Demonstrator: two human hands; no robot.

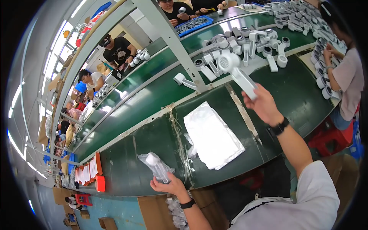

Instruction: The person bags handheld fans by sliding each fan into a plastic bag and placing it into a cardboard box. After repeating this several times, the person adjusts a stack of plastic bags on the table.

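My right hand [261,104] is raised over the green table and closed around the handle of a white handheld fan [244,81]. The fan's round grille head points away from me, toward the heap at the back. Near the table's front edge, my left hand [170,185] grips the lower end of a clear plastic bag [158,165] with a white fan-shaped item inside. Between my hands, a stack of white plastic bags [211,136] lies flat on the table. A crumpled clear film [190,145] touches its left side.
Many white fans [245,42] are heaped on the bench behind a metal post [180,50]. A lone fan [184,81] lies left of the post. Orange boxes [89,170] stand at the far left. Beneath the front edge sits a carton [153,212] with bagged items. Co-workers sit around the line.
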